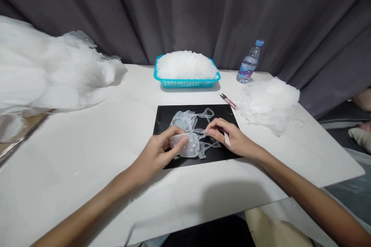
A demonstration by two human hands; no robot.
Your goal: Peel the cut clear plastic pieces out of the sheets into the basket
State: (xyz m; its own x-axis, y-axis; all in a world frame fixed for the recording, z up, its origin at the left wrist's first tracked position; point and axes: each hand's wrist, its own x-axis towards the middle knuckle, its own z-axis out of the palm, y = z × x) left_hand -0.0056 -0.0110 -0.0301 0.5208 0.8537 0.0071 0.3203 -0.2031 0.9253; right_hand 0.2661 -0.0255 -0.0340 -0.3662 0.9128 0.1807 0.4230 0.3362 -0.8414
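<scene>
A translucent white plastic piece [189, 144] with thin loose strips lies on a black mat [165, 117] in the middle of the white table. My left hand [158, 154] is closed on its near-left edge, thumb and fingers pinching it. My right hand [232, 137] pinches a thin strip of the same piece at its right side and also holds a small pale tool against the palm. A second translucent piece [185, 119] lies just behind on the mat.
A turquoise basket [187, 82] heaped with white pieces stands at the back centre. Small snips [227, 100] lie right of the mat, beside a pile of white scraps [269, 104]. A water bottle [249, 62] stands behind. A large white heap [49, 73] fills the left.
</scene>
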